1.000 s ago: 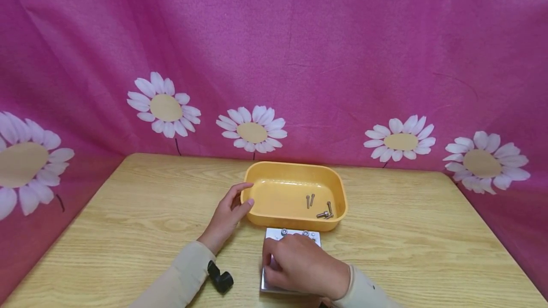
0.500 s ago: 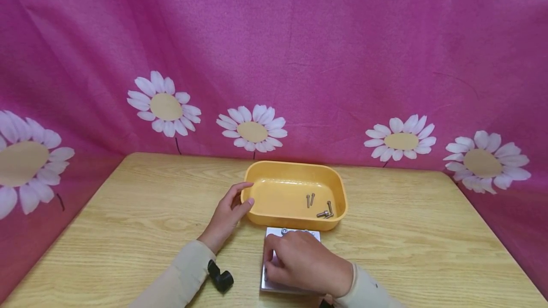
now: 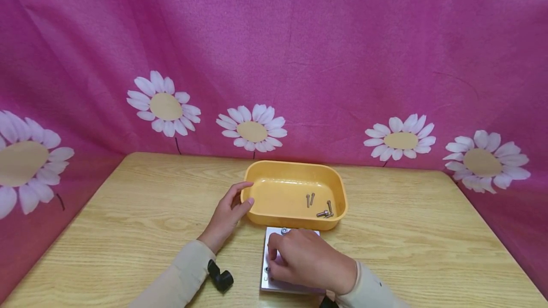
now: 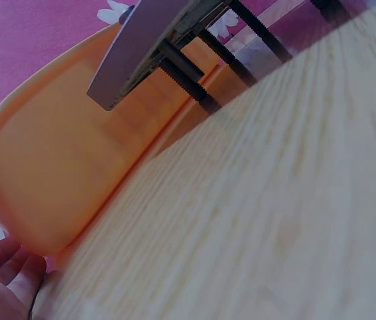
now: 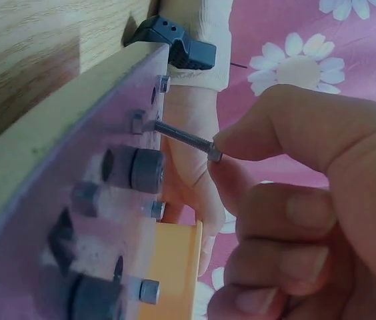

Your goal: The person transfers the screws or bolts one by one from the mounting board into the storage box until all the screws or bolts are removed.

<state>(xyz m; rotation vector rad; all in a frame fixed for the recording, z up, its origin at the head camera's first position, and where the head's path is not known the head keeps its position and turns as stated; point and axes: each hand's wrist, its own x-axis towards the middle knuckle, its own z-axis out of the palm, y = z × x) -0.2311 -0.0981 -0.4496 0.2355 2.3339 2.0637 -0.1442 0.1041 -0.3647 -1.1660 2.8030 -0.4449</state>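
My right hand [image 3: 310, 258] is over a silvery metal plate [image 3: 278, 246] near the table's front. In the right wrist view its thumb and index finger pinch a thin bolt [image 5: 185, 138] by the head. The bolt's far end reaches the plate's face; whether it is inside a hole I cannot tell. Other bolt heads [image 5: 148, 170] stand out from the plate, and threaded shanks [image 4: 258, 30] hang beneath it in the left wrist view. My left hand [image 3: 227, 215] grips the left end of a yellow tray [image 3: 295, 222], with thumb and index fingertip over its rim.
Several loose bolts [image 3: 324, 213] lie in the tray's right half. The tray stands just behind the plate on a wooden table [image 3: 406, 241]. A pink cloth [image 3: 325, 61] with daisies hangs behind. Black wrist mounts [image 3: 220, 276] stick out from both sleeves.
My right hand has shifted slightly to the right over the plate, uncovering a bolt head near the plate's left edge. The left hand and the tray have stayed put.
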